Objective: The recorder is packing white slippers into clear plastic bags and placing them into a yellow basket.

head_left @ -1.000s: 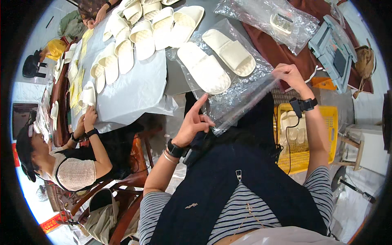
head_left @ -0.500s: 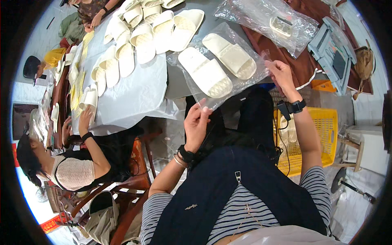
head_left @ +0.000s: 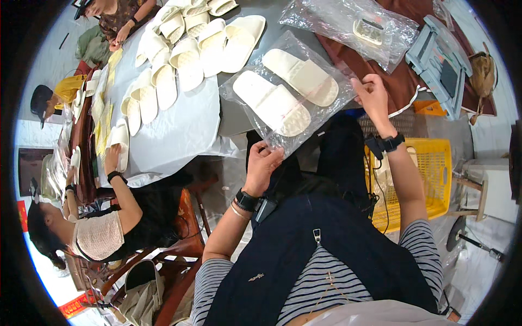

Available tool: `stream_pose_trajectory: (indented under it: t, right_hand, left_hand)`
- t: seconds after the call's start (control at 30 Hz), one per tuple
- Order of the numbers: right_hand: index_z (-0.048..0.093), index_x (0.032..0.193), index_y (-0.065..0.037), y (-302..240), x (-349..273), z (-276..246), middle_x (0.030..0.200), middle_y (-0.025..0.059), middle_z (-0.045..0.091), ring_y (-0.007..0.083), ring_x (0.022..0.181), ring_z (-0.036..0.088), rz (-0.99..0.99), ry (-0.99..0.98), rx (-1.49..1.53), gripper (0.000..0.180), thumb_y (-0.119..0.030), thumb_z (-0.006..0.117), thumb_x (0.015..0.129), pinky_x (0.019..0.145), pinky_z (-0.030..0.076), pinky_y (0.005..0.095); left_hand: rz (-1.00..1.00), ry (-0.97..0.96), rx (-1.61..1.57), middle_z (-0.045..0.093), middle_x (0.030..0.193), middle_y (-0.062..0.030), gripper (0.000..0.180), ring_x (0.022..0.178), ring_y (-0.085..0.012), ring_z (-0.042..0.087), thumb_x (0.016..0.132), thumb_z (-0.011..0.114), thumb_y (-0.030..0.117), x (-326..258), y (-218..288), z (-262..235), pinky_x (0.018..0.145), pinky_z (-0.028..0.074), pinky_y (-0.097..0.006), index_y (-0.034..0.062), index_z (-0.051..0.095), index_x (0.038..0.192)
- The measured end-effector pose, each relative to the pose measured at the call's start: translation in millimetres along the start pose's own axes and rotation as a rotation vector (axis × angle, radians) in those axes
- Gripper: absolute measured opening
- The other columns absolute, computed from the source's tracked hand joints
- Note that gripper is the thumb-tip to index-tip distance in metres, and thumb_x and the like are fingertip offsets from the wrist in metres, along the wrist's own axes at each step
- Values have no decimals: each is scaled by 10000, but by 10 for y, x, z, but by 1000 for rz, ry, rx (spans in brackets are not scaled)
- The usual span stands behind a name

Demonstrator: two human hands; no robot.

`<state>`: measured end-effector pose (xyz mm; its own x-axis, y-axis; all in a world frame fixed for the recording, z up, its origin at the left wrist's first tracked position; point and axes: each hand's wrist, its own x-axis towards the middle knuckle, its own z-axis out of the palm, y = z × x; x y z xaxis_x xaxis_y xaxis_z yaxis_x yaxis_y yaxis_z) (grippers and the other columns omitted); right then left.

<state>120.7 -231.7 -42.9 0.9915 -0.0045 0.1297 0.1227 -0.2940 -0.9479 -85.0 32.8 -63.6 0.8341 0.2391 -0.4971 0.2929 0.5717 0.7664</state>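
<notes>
A pair of cream slippers (head_left: pixel 266 99) lies side by side inside a clear plastic bag (head_left: pixel 291 41) at the table's near edge. My left hand (head_left: pixel 262 167) pinches the bag's near left corner between thumb and fingers. At the near right corner, my right hand (head_left: pixel 372 99) grips the film the same way. Between the two hands the bag's near edge is stretched, with the slippers' ends pointing toward it.
Several loose cream slippers (head_left: pixel 187 62) cover the grey table sheet (head_left: pixel 190 127). More clear bags (head_left: pixel 331 22) lie at the far right, beside a blue-grey plastic frame (head_left: pixel 440 68). A yellow crate (head_left: pixel 435 179) stands below right. Co-workers sit at left, one touching a slipper (head_left: pixel 119 142).
My left hand has shifted slightly, its fingers closing down on the bag's corner. The bagged slippers moved a little. At left, the seated co-worker leaned and reached toward another slipper.
</notes>
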Motion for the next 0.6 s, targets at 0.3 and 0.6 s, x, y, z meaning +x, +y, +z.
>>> stream_pose_trajectory:
  t: [0.3,0.6]
  right_hand:
    - [551,1224,-111,90,-949,108,1006,42,619,180,915,591,940,-234,626,558,-555,641,898,856,479,331]
    - [599,1218,3,290,-1003,773,1071,95,664,164,928,640,724,-184,733,512,-434,625,953,806,537,335]
  left_hand:
    - [-211,-375,198,676,1072,-43,378,855,-87,625,894,675,58,-27,-17,96,690,485,-213,50,550,1250]
    - [-134,-573,774,670,832,-24,208,741,-95,586,892,690,135,-316,-331,568,676,462,-240,-49,711,987]
